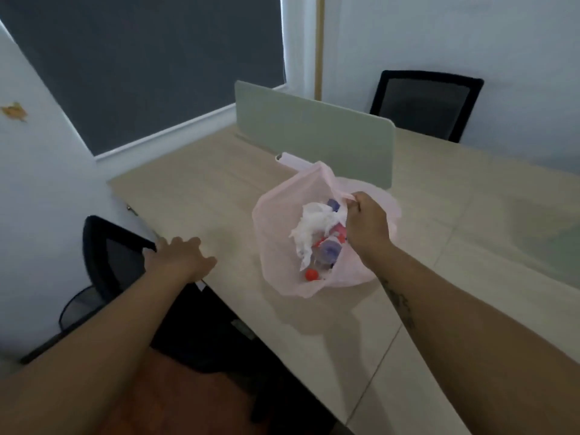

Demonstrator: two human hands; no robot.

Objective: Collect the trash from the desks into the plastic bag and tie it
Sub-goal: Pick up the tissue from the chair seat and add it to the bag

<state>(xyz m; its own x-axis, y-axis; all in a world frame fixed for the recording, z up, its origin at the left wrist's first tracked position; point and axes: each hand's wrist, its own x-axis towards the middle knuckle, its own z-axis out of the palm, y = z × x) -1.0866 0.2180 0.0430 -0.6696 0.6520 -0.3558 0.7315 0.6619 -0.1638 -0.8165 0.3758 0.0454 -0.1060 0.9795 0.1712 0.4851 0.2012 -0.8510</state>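
Right now the right hand has its fingers curled tight around a pinch of the bag's rim, thumb pressed against the bunched film, which lifts that side of the mouth and keeps the thin, translucent pink plastic bag open and upright on the pale wood-grain desk. Holding one edge high like this probably keeps the soft film from slumping over what is already inside. The left hand lies with fingers loosely spread and bent on the near edge of the desk, holding nothing; it seems to steady the body, or is on its way toward the bag.

Inside the mouth sits crumpled white tissue paper, soft and creased, over small plastic bottles with lilac caps and a round red cap near the lower lip. The bag's skin is wrinkled and matte, sagging in a rounded heap.

Behind it stands a smooth pale-green divider panel with rounded corners, and a white tube-like piece lies at its foot, touching or just beside the bag. A black mesh office chair is tucked by the left hand, and another chair is across the desk. Apart from that tube, the visible desk shows no loose trash, so tying looks like the step due.
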